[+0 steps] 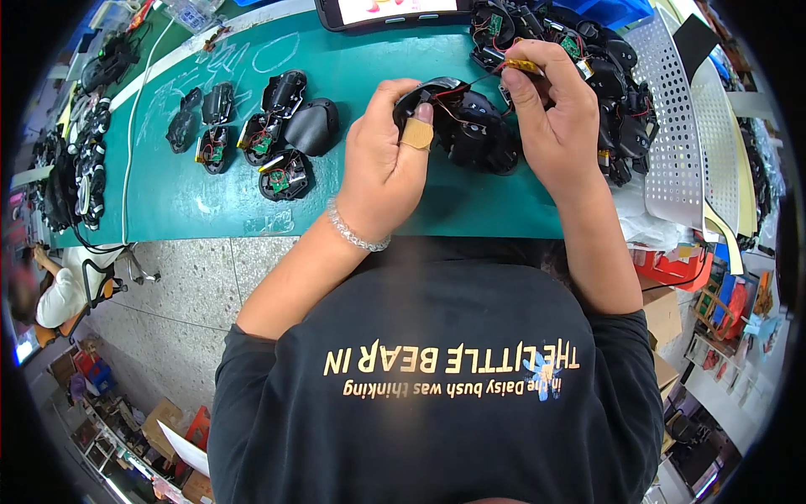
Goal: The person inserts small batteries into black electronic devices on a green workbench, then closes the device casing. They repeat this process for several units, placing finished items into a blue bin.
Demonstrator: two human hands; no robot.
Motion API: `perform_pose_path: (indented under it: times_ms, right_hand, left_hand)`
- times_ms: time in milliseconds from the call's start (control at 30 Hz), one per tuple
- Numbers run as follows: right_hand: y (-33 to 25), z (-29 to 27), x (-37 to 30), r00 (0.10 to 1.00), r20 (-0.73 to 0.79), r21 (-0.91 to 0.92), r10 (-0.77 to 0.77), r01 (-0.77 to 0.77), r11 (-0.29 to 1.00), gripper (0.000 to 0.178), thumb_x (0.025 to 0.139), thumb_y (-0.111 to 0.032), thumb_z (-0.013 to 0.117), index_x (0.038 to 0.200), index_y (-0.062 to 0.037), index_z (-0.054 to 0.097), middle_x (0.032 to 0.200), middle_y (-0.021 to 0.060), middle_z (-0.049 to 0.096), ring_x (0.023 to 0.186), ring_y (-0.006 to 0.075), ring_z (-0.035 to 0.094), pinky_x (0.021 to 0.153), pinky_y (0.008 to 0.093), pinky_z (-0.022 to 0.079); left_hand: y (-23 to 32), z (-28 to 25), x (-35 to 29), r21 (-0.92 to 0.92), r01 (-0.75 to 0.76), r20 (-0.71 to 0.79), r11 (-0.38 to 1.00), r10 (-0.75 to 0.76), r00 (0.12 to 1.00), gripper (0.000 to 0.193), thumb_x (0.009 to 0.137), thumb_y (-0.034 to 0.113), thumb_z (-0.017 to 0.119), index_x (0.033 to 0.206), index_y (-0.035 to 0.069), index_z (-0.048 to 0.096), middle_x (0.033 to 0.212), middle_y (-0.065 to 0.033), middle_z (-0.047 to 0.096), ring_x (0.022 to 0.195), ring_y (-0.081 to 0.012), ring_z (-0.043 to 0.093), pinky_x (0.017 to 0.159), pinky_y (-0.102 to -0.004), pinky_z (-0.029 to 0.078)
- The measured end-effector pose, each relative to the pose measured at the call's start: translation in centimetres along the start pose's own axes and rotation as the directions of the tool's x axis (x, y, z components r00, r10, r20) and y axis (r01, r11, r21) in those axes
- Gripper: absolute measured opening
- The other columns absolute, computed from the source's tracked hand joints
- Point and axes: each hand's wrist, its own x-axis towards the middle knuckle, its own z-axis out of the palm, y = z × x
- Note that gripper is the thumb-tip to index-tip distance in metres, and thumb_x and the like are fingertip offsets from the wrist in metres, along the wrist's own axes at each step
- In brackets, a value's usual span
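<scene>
My left hand point(388, 160), with a tan bandage point(417, 134) round the thumb, grips a curved black plastic shell point(445, 86). Thin red and dark wires run from this shell toward my right hand point(556, 126). There, thumb and fingers pinch a small yellow-wrapped part point(522, 65) at the wires' end. Just below the shell sits a black housing point(483, 143); whether the two are joined I cannot tell. On the left of the table lie several opened black housings, one with a green circuit board point(281, 181), beside a smooth black cover point(311, 128).
A heap of black housings with wires point(617, 84) fills the table's right end, beside a perforated grey basket point(676, 126). At the far edge of the green table point(361, 202) stands a phone with a lit screen point(390, 10). A white cable point(128, 168) crosses the left side.
</scene>
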Motion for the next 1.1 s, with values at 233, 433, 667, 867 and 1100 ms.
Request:
perform_pose_path:
  times_ms: [233,433,667,867,1100]
  right_hand:
    - [-0.8,0.1,-0.1,0.989,0.135,0.002,-0.058,0.058,0.998,0.024,0.087,-0.006,0.055,0.11,-0.0095,0.058,0.068,0.009,0.06,0.058,0.0246,0.058,0.055,0.031,0.045]
    - [-0.1,-0.4,0.7,0.913,0.334,-0.169,-0.237,0.305,0.937,0.032,0.08,-0.001,0.056,0.108,-0.0138,0.062,0.063,0.0095,0.058,0.056,0.0285,0.057,0.051,0.035,0.045]
    - [-0.7,-0.1,0.4,0.933,0.327,-0.15,-0.148,0.206,0.967,0.022,0.084,-0.002,0.053,0.102,-0.0112,0.06,0.072,0.0095,0.06,0.064,0.0285,0.06,0.054,0.036,0.047]
    - [-1.4,0.7,0.8,0.938,0.337,-0.089,-0.075,0.111,0.99,0.017,0.085,-0.006,0.053,0.101,-0.0104,0.058,0.079,0.0099,0.061,0.074,0.0284,0.06,0.061,0.0363,0.049]
    - [-1.3,3.1,1.1,0.989,0.135,-0.205,-0.064,0.091,0.974,0.022,0.077,-0.007,0.058,0.098,-0.0141,0.06,0.08,0.0104,0.058,0.07,0.0296,0.062,0.06,0.0382,0.05]
  left_hand:
    - [-0.1,0.1,0.2,-0.007,0.022,0.05,1.0,-0.022,0.999,0.018,0.094,0.011,0.05,0.107,-0.001,0.051,0.071,-0.0013,0.053,0.057,-0.0051,0.043,0.052,-0.0209,0.035]
    - [-1.1,0.2,0.3,0.035,-0.033,0.056,0.999,0.031,0.998,0.016,0.093,0.009,0.05,0.103,-0.003,0.051,0.066,-0.0059,0.053,0.055,-0.0098,0.045,0.051,-0.0253,0.037]
    - [-1.0,0.2,0.4,0.006,0.088,0.085,0.996,-0.088,0.993,0.019,0.095,0.014,0.049,0.108,0.0,0.052,0.08,-0.0003,0.057,0.063,-0.004,0.049,0.054,-0.0188,0.039]
    - [-1.3,0.5,0.7,-0.116,0.154,0.065,0.981,-0.148,0.987,0.02,0.096,0.017,0.049,0.107,0.001,0.052,0.08,0.0001,0.057,0.061,-0.0028,0.048,0.052,-0.0185,0.038]
    - [-1.6,0.9,1.9,-0.048,0.017,-0.05,0.999,-0.019,0.999,0.016,0.093,0.011,0.05,0.101,-0.003,0.051,0.067,-0.0087,0.056,0.057,-0.0123,0.047,0.053,-0.0279,0.04]
